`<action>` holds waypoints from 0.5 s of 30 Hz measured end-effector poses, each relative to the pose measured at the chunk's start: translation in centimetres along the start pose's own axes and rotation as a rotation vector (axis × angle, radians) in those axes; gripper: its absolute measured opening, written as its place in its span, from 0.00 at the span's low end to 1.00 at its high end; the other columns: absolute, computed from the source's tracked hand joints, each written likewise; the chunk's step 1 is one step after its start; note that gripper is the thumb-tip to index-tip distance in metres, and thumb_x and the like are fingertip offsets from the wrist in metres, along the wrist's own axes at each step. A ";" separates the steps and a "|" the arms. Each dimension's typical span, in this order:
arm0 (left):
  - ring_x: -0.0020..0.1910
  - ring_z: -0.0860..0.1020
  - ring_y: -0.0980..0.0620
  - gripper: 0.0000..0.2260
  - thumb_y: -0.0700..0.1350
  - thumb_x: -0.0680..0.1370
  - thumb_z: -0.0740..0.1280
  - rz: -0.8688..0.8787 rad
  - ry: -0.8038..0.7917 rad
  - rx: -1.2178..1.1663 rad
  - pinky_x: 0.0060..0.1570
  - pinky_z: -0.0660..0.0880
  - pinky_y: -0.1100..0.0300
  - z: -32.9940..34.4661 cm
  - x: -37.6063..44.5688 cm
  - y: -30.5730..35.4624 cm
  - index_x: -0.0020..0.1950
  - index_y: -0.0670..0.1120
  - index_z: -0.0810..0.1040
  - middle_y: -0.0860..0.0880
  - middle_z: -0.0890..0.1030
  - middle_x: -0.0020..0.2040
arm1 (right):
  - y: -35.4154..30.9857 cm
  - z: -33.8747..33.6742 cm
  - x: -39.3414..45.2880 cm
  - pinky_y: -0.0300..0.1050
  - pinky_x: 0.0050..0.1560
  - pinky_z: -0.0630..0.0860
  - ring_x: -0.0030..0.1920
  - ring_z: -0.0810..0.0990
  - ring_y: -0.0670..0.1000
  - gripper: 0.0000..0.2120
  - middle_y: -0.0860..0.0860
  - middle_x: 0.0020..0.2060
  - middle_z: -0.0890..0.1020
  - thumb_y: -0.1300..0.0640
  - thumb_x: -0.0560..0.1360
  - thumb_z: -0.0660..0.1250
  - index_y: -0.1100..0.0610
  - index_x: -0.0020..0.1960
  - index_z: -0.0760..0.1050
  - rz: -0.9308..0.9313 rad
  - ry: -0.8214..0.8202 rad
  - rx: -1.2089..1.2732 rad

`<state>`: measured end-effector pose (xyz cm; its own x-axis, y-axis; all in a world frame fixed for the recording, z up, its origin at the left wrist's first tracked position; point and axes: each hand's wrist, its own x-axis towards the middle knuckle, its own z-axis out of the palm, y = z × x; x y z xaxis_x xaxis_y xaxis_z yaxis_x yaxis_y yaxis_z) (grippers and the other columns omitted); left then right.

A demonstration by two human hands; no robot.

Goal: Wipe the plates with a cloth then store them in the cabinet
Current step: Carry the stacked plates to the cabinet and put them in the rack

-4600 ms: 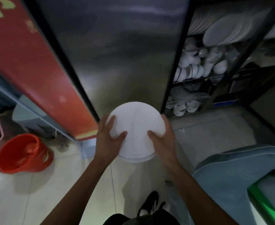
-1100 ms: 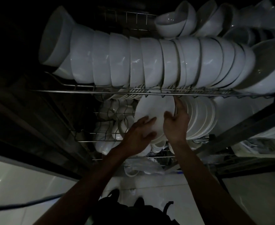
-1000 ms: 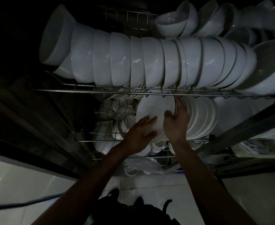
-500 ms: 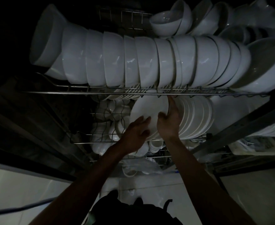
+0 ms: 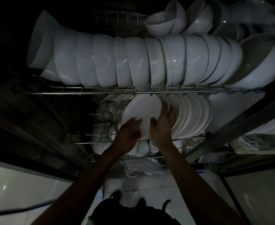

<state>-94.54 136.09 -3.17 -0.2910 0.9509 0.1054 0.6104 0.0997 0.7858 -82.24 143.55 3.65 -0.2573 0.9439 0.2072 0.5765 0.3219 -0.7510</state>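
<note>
White glazed plate [image 5: 142, 113] stands on edge in the cabinet's lower wire rack [image 5: 91, 142], at the left end of the row of upright plates [image 5: 191, 116] and leaning against them. The left hand [image 5: 127, 137] presses its spread, fairly straight fingers [image 5: 136, 123] against the plate's lower face; the right hand [image 5: 161, 127] curls its fingers over the plate's right rim, between it and the row, gripping it. Stiff, smooth ceramic like this is likely slippery and will chip if knocked on its neighbours or the wire, so the rim is the place to hold, with a palm steadying the face. Above, a long row of bowls [image 5: 133, 60] lies on the upper rack [image 5: 117, 90], near the plate's top edge, leaving little headroom.
</note>
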 end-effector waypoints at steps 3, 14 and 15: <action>0.79 0.61 0.45 0.21 0.37 0.82 0.66 -0.011 0.008 0.036 0.77 0.60 0.48 -0.1 -0.1 -0.1 0.75 0.44 0.71 0.41 0.69 0.76 | 0.4 0.1 0.0 0.56 0.77 0.49 0.77 0.52 0.65 0.39 0.64 0.77 0.54 0.66 0.75 0.67 0.60 0.81 0.51 0.002 -0.047 -0.082; 0.78 0.62 0.42 0.22 0.37 0.82 0.66 -0.089 -0.016 0.056 0.75 0.63 0.46 -0.5 -0.3 0.0 0.76 0.44 0.69 0.40 0.67 0.76 | 1.2 0.1 -0.5 0.60 0.79 0.48 0.79 0.45 0.65 0.35 0.61 0.81 0.46 0.58 0.78 0.65 0.62 0.80 0.54 -0.160 -0.117 -0.445; 0.78 0.63 0.42 0.22 0.37 0.81 0.66 -0.092 -0.012 0.049 0.76 0.62 0.46 -0.6 -0.4 0.1 0.76 0.44 0.70 0.39 0.67 0.76 | 1.3 0.0 -0.5 0.61 0.79 0.47 0.79 0.44 0.65 0.33 0.61 0.81 0.46 0.57 0.78 0.64 0.62 0.80 0.55 -0.170 -0.133 -0.461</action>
<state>-94.80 135.56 -2.83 -0.3390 0.9404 0.0262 0.6168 0.2011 0.7610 -81.39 143.48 2.57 -0.4560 0.8675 0.1985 0.7925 0.4974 -0.3530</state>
